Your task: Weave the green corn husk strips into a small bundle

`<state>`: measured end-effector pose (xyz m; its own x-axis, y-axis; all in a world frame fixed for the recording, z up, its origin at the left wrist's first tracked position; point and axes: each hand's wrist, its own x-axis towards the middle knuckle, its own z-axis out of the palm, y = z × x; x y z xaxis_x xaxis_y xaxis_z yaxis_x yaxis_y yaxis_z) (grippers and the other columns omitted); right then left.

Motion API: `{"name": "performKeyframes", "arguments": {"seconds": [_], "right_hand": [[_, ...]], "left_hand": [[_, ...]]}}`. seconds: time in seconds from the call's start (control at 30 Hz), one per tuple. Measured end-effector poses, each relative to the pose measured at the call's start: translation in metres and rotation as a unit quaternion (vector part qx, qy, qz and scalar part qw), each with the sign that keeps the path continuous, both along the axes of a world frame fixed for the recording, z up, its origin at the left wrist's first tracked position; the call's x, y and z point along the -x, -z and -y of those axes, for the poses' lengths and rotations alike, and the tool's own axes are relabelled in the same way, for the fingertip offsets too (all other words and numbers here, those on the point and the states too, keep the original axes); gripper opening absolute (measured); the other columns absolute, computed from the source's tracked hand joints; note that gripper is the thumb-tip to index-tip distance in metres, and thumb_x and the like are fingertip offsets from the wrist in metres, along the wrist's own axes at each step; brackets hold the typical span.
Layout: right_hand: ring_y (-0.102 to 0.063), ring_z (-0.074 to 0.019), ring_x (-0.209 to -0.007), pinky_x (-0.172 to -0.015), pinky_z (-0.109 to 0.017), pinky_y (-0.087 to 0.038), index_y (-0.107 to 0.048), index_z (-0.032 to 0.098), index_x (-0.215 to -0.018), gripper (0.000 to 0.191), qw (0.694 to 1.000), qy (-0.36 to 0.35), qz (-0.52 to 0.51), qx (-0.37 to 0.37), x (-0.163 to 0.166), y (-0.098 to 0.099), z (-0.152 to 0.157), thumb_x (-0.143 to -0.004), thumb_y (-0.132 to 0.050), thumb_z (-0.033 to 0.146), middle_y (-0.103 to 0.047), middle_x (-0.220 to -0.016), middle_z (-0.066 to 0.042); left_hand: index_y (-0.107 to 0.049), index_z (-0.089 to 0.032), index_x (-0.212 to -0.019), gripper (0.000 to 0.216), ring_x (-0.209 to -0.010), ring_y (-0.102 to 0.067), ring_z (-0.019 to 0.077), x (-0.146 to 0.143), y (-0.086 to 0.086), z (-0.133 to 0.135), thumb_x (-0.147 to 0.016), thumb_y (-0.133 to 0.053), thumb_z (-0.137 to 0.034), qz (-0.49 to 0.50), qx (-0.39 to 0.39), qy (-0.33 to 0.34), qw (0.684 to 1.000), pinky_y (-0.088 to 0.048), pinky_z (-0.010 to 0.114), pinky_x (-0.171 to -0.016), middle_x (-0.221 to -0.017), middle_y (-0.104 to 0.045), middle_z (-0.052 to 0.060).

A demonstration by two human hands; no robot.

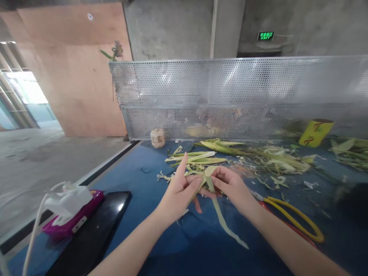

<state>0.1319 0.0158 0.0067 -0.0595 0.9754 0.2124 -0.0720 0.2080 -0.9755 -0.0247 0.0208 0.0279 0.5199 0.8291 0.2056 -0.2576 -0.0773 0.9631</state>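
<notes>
Pale green corn husk strips [220, 218] cross between my two hands in the middle of the head view. My left hand [179, 189] pinches them with thumb and index finger, its other fingers spread. From the right, my right hand [231, 188] presses the husk between thumb and fingertips. One long strip trails down toward the table's front, its tip loose. Just beyond the hands lies a bundle of flat husk leaves [198, 157], with a small braided piece [164, 176] beside it. Scissors with yellow and red handles [293, 214] rest by my right forearm, partly hidden.
A perforated metal screen [230, 96] borders the blue table [135, 214] at the back. Husk scraps [281, 157] and a yellow roll [316, 133] lie right. A twine spool [158, 138] stands back left. A black tablet-like slab [94, 230] and a purple power strip [73, 218] lie left.
</notes>
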Motion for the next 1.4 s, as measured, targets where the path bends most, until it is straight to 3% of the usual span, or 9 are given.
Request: {"name": "performKeyframes", "arguments": {"seconds": [0.43, 0.63, 0.7, 0.8, 0.9, 1.0, 1.1, 1.2, 1.4], "right_hand": [[-0.042, -0.0057, -0.044, -0.043, -0.019, -0.032, -0.044, 0.019, -0.066, 0.029, 0.997, 0.004, 0.074, -0.03, -0.001, -0.003, 0.003, -0.07, -0.062, 0.041, -0.047, -0.053, 0.007], [-0.053, -0.0112, -0.055, -0.051, -0.025, -0.043, -0.047, 0.019, -0.072, 0.015, 0.979, 0.069, 0.165, -0.099, -0.001, 0.0, 0.003, -0.076, -0.055, 0.032, -0.055, -0.065, 0.001], [-0.058, -0.0159, -0.068, -0.059, -0.03, -0.047, -0.05, 0.019, -0.083, 0.009, 0.94, 0.163, 0.231, -0.19, -0.004, 0.003, 0.004, -0.079, -0.053, 0.027, -0.059, -0.08, -0.005], [-0.055, -0.02, -0.088, -0.074, -0.036, -0.045, -0.052, 0.021, -0.096, 0.022, 0.789, 0.279, 0.345, -0.425, -0.006, 0.005, 0.009, -0.075, -0.056, 0.014, -0.057, -0.097, -0.009], [-0.054, -0.0163, -0.083, -0.08, -0.036, -0.043, -0.056, 0.026, -0.096, 0.028, 0.644, 0.218, 0.44, -0.587, -0.001, 0.006, 0.016, -0.073, -0.06, 0.009, -0.059, -0.091, -0.003], [-0.054, -0.0159, -0.083, -0.083, -0.036, -0.042, -0.059, 0.026, -0.097, 0.026, 0.595, 0.177, 0.501, -0.603, 0.01, 0.007, 0.021, -0.076, -0.058, 0.01, -0.063, -0.088, -0.003], [-0.054, -0.0165, -0.082, -0.082, -0.036, -0.042, -0.061, 0.02, -0.085, 0.014, 0.61, 0.163, 0.497, -0.595, 0.014, 0.008, 0.021, -0.078, -0.055, 0.009, -0.064, -0.086, -0.004], [-0.055, -0.0155, -0.078, -0.077, -0.035, -0.043, -0.059, 0.019, -0.082, 0.013, 0.66, 0.143, 0.456, -0.579, 0.011, 0.008, 0.02, -0.077, -0.056, 0.007, -0.064, -0.082, -0.003], [-0.058, -0.0162, -0.077, -0.07, -0.031, -0.047, -0.053, 0.02, -0.075, 0.008, 0.886, 0.201, 0.235, -0.346, 0.008, 0.014, 0.01, -0.073, -0.057, 0.014, -0.059, -0.082, -0.003]], "left_hand": [[0.0, -0.021, -0.14, 0.09, -0.063, -0.065, 0.0169, 0.0, 0.003, -0.002, -0.074, -0.061, -0.012, 0.034, -0.015, -0.021, 0.999, -0.05, 0.022, -0.045, -0.073, -0.069, 0.003], [-0.012, -0.017, -0.138, 0.088, -0.064, -0.066, 0.0162, -0.002, 0.003, 0.0, -0.068, -0.064, -0.006, 0.076, -0.004, -0.023, 0.997, -0.055, 0.024, -0.052, -0.072, -0.069, 0.002], [-0.021, -0.017, -0.136, 0.082, -0.066, -0.067, 0.0163, -0.003, 0.003, -0.001, -0.068, -0.065, -0.006, 0.089, 0.006, -0.061, 0.994, -0.056, 0.026, -0.059, -0.072, -0.069, 0.002], [-0.03, -0.019, -0.13, 0.075, -0.071, -0.068, 0.0197, -0.002, 0.004, -0.006, -0.066, -0.068, -0.01, 0.103, 0.027, -0.122, 0.987, -0.057, 0.03, -0.063, -0.074, -0.069, 0.002], [-0.036, -0.019, -0.123, 0.07, -0.074, -0.068, 0.022, -0.002, 0.006, -0.01, -0.062, -0.071, -0.012, 0.111, 0.049, -0.157, 0.98, -0.057, 0.03, -0.063, -0.073, -0.068, 0.0], [-0.039, -0.018, -0.117, 0.065, -0.075, -0.068, 0.0223, -0.003, 0.01, -0.011, -0.061, -0.072, -0.012, 0.114, 0.049, -0.153, 0.98, -0.056, 0.029, -0.065, -0.077, -0.069, 0.001], [-0.041, -0.019, -0.114, 0.061, -0.073, -0.068, 0.0206, -0.004, 0.013, -0.013, -0.062, -0.071, -0.012, 0.1, 0.037, -0.153, 0.982, -0.055, 0.028, -0.066, -0.085, -0.07, 0.004], [-0.04, -0.019, -0.115, 0.061, -0.071, -0.069, 0.0208, -0.005, 0.014, -0.014, -0.062, -0.071, -0.013, 0.083, 0.037, -0.167, 0.982, -0.056, 0.028, -0.062, -0.086, -0.07, 0.005], [-0.039, -0.019, -0.117, 0.066, -0.071, -0.068, 0.0218, -0.006, 0.01, -0.013, -0.061, -0.072, -0.014, 0.063, 0.06, -0.181, 0.98, -0.057, 0.029, -0.057, -0.07, -0.068, 0.0]]}}
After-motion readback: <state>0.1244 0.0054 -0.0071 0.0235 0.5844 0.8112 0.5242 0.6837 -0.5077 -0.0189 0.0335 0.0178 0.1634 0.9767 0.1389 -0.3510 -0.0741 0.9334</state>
